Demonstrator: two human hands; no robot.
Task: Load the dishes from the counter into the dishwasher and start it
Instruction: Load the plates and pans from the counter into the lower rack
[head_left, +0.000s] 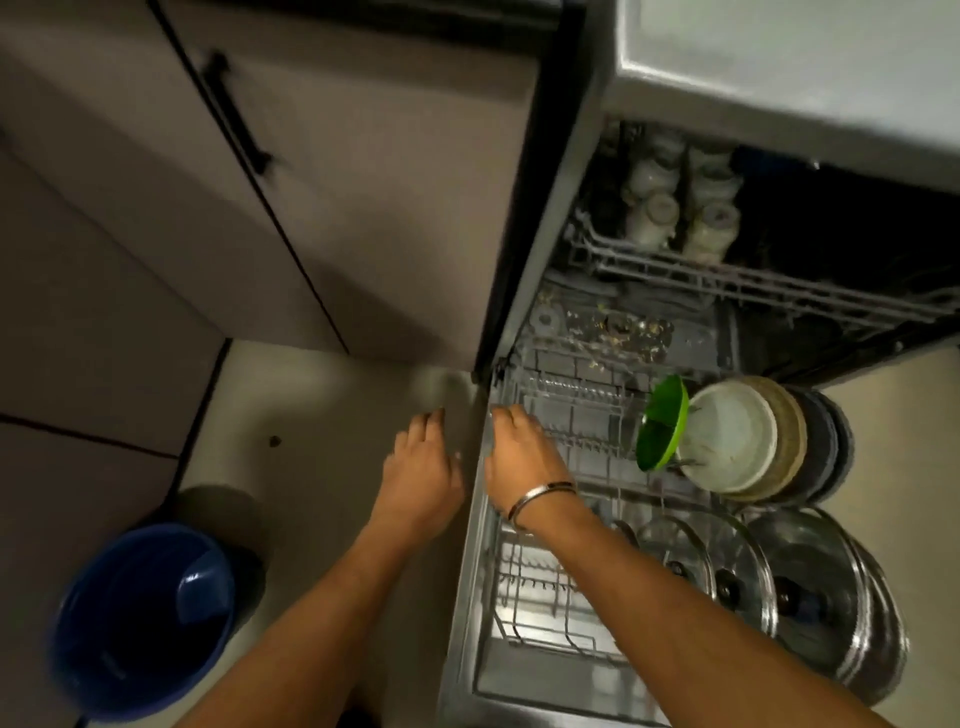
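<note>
Loading looks close to done, judging by the lower rack pulled out over the open door and already carrying dishes. Both hands reaching toward the rack's left rim at about 9 o'clock of the rack: right hand resting on or gripping that rim, fingers bent over the wire (whether truly curled round it cannot be told through the blur), a bracelet on the wrist; left hand just beside the door edge, fingers loosely extended, holding nothing. At 3 o'clock of the rack, a green bowl standing on edge against a stack of plates; at 5 o'clock, glass lids and steel pans. Upper rack at 12 o'clock, with pale cups dim in the shadow. Next move probably a push of the rack inward, calling for an even shove so nothing tips, then raising the door. Tabletop cut off at the top, so leftover dishes cannot be judged; control panel not visible. Blue bucket on the floor at 8 o'clock.
</note>
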